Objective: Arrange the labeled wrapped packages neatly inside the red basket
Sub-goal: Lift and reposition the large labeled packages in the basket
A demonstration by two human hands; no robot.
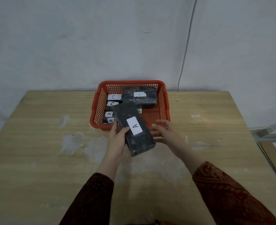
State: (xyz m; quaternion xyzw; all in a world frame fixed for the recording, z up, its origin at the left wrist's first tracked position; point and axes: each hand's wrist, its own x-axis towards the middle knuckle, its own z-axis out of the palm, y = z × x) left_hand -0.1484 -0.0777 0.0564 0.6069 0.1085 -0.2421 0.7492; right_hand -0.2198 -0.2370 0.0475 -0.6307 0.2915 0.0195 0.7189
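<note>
A red mesh basket (pixel 164 101) stands at the table's far middle. Inside it, several dark wrapped packages stand along the left wall with white labels reading C and A (pixel 113 97), and a larger package labeled A (pixel 140 95) lies at the back right. My left hand (pixel 117 138) grips a long dark package labeled A (pixel 134 129), held tilted over the basket's front rim. My right hand (pixel 162 130) is beside that package's right edge with fingers spread, holding nothing.
The wooden table (pixel 52 159) has pale scuffed patches and a bit of tape (pixel 195 116) at the right. A grey cable (pixel 185 54) runs down the wall. Flat cardboard (pixel 273 153) lies off the table's right edge.
</note>
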